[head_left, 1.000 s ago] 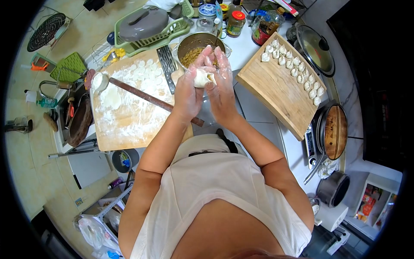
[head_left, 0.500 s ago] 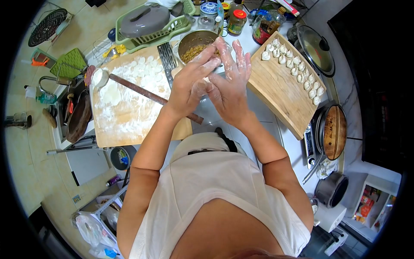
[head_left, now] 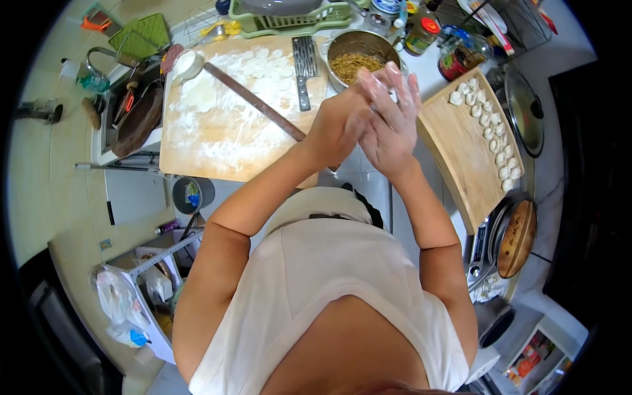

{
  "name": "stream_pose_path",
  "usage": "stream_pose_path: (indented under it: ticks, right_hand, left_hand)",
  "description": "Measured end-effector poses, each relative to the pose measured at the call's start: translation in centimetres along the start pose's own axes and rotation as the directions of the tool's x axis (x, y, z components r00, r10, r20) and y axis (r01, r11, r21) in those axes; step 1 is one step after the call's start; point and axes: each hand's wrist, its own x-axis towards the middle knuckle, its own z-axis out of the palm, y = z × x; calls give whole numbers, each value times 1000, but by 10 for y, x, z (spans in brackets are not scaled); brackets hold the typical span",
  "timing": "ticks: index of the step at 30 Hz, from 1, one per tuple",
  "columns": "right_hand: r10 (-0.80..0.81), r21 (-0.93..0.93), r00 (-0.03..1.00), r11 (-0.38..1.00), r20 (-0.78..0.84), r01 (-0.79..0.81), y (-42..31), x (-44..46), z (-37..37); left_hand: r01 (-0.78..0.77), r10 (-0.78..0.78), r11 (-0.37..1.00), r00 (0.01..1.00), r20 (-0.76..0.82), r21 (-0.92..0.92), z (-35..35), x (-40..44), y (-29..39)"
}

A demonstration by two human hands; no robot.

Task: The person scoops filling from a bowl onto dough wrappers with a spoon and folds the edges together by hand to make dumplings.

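Note:
My left hand (head_left: 339,125) and my right hand (head_left: 390,128), both dusted with flour, are pressed together just in front of the pot of filling (head_left: 327,52). The left fingers are curled in against the right palm. On the right hand the fingers point up and bend over at the top, with the thumb turned inward. Whatever lies between the hands is hidden. To their left, a rolling pin (head_left: 253,101) lies slantwise on a floured wooden board (head_left: 227,164), near several round dough wrappers (head_left: 266,64). On the right, a wooden tray (head_left: 457,155) carries rows of folded dumplings (head_left: 485,120).
A cleaver (head_left: 305,62) lies at the board's right edge, and a small flour bowl (head_left: 188,64) stands at its far left corner. Jars (head_left: 422,36) stand behind the pot. A lidded pan (head_left: 525,112) and a stove (head_left: 478,247) are beyond the tray.
The view has shifted, so the board and tray sit differently in it. My hands have drawn closer together; the small white bit between the thumbs is now out of sight.

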Motion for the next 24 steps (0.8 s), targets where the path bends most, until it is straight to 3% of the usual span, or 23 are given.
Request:
stream_pose_path:
  ticks: [2,3,6,8,9,12,13,16,17,24]
  right_hand:
    - [41,-54,996,998,77,-37,0,2,20]
    - [56,-90,991,995,120,-45,-1,1,29]
    - [109,-161,970,984,219,-74,-1,-1,59]
    - [138,-161,955,982,262,-98,-2,-3,78]
    - [105,-163,976,984,190,-74,-5,2,84]
    - [162,80,965,980,205,-182,-13,1,111]
    - [163,205,949,953,269,-222,-11,0,126]
    - [126,250,914,939,386,-235,-27,8,142]
    - [156,207,860,936,486,-286,-30,7,149]
    - [-17,373,896,913,444,-168,-48,-4,232]
  left_hand:
    - [313,-345,909,936,-74,-276,-1,-12,-15]
    - [377,-475,778,876,-78,-502,-5,-13,-24]
    - [396,-730,340,683,26,-853,-27,-18,-19]
    - [431,-775,365,632,-13,-825,-43,-27,-29]
    - [452,-792,406,608,-59,-794,-49,-36,-39]
    - [468,-832,438,534,-149,-768,-66,-52,-55]
    - [464,-845,434,507,-171,-772,-73,-56,-58]
    - [485,-887,392,423,-183,-781,-93,-67,-63]
    - [523,-898,391,399,-188,-757,-101,-73,-67]
    - [555,-927,368,282,-247,-746,-143,-123,-100]
